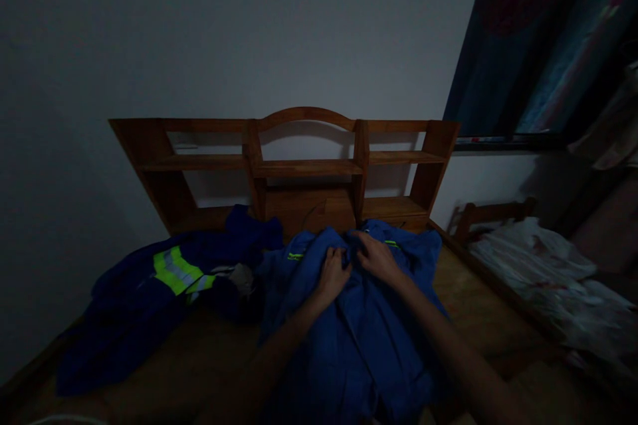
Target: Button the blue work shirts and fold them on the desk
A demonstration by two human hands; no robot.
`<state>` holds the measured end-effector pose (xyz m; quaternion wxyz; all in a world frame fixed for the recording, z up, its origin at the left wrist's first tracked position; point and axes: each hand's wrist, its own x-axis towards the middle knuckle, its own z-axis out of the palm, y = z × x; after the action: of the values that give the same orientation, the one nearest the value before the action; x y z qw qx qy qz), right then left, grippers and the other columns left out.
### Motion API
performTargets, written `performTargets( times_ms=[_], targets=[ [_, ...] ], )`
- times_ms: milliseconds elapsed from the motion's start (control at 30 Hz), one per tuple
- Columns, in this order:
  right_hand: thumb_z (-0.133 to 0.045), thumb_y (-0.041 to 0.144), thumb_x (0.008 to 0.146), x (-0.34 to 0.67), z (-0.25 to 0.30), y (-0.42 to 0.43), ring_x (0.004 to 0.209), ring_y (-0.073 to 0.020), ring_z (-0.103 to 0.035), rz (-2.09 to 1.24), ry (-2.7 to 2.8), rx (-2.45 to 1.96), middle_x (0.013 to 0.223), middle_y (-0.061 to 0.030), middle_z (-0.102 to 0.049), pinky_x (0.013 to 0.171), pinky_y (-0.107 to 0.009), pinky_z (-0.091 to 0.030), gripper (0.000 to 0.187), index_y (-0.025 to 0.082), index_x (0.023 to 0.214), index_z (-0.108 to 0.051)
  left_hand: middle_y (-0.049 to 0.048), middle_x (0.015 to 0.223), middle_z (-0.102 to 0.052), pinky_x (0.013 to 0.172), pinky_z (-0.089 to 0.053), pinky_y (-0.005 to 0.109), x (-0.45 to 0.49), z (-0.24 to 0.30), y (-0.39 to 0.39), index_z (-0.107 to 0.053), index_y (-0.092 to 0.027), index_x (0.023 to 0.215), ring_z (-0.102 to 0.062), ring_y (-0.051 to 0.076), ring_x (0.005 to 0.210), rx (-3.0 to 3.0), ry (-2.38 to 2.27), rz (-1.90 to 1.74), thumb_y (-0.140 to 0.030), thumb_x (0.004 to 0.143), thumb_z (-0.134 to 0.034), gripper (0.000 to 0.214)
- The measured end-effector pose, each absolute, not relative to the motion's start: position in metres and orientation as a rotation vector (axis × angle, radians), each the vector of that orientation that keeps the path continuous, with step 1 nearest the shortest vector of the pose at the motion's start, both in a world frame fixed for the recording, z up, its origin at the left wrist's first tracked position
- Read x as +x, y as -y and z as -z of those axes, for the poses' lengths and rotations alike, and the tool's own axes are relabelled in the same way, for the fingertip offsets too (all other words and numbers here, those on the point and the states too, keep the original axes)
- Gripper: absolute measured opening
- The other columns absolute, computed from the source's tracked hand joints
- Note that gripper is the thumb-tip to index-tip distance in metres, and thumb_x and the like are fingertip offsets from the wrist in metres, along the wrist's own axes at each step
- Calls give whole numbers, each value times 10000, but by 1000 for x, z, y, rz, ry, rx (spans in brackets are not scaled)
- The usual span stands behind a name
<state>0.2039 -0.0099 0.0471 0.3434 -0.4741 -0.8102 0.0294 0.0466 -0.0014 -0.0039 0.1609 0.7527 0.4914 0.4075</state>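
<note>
Blue cloth garment with thin yellow-green strips [343, 339] lies spread on a brown wooden bed [466, 292]

The garment lies in the middle of the bed, its top end close against the head edge and its lower part reaching toward the near edge. A long dark seam line runs down its front, between the two strips.

The person's left hand [333, 273] rests on the garment near its top, just left of the centre line, with its fingers bent inward over the cloth. The right hand [377, 257] is just beside it, right of the line, its fingers curled at the cloth there — in this dim light I cannot tell whether either set is pinching the fabric or only touching it.

Along the left edge lies a darker blue garment with a broad yellow-green and grey band [177, 270], rumpled. Near its inner side, close to the first garment, is a small greyish bundle [242, 277], too dark to make out.

At the head edge stands a brown wooden shelf unit with an arched top [306, 169], against a pale wall [299, 26]. Beyond the right edge — off the bed — lie whitish, crumpled plastic bags [535, 252].
</note>
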Motion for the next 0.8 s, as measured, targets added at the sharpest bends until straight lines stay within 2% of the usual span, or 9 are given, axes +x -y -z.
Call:
performTargets(
  times_ms=[67, 133, 267, 433, 500, 600, 700, 800],
  targets=[
    [-491, 86, 736, 205, -32, 1, 1132, -187, -516, -168, 2100, -1275, 1261, -42, -537, 983, -309, -382, 559, 225, 1277, -483, 69, 997, -543, 787, -455, 309, 38, 15, 0, -560, -155, 978, -543, 183, 866, 2136, -1399, -1141, -202, 721, -637, 272],
    [-518, 104, 726, 210, -16, -9, 1032, -189, -563, -258, 2013, -1320, 1172, -50, -586, 940, -319, -408, 467, 208, 1179, -563, 44, 914, -561, 769, -440, 298, 27, 20, -5, -566, -161, 887, -537, 177, 832, 2141, -1327, -1071, -217, 687, -670, 232],
    [-566, 216, 770, 225, 1, -19, 745, -140, -572, -461, 1863, -1249, 1016, -42, -616, 733, -275, -459, 264, 184, 1026, -623, -2, 726, -545, 672, -413, 251, 7, 20, -21, -563, -152, 802, -527, 144, 709, 1903, -1085, -927, -300, 696, -675, 214],
    [-639, 405, 771, 222, -5, -15, 665, -119, -529, -693, 1868, -1168, 902, -23, -622, 609, -225, -413, 289, 178, 951, -645, -13, 717, -537, 616, -382, 215, -2, 10, -30, -568, -136, 780, -508, 118, 675, 1594, -879, -899, -499, 787, -559, 363],
    [-641, 439, 770, 217, -9, -12, 683, -125, -542, -797, 1866, -1153, 883, -20, -632, 617, -224, -415, 310, 170, 924, -648, -22, 682, -524, 580, -364, 207, 0, 6, -26, -560, -137, 739, -491, 110, 638, 1558, -913, -921, -542, 794, -532, 409],
    [-637, 451, 772, 212, -14, -8, 787, -154, -578, -913, 1836, -1110, 890, -20, -647, 709, -241, -435, 313, 160, 888, -656, -25, 660, -524, 566, -361, 207, 7, 2, -16, -566, -148, 731, -494, 114, 627, 1608, -1010, -1026, -558, 788, -534, 416],
    [-648, 459, 757, 211, -17, -6, 830, -173, -588, -965, 1810, -1087, 877, -22, -652, 752, -258, -436, 326, 153, 871, -662, 1, 766, -580, 664, -407, 235, 14, -4, -4, -604, -172, 812, -537, 143, 730, 1819, -1106, -1166, -526, 765, -594, 357],
    [-657, 465, 744, 212, -19, -6, 846, -174, -586, -963, 1798, -1082, 883, -24, -651, 781, -266, -428, 336, 153, 868, -666, 36, 927, -593, 800, -421, 294, 19, -13, 9, -611, -199, 906, -540, 190, 890, 2049, -1202, -1279, -471, 665, -727, 382]
  ],
)
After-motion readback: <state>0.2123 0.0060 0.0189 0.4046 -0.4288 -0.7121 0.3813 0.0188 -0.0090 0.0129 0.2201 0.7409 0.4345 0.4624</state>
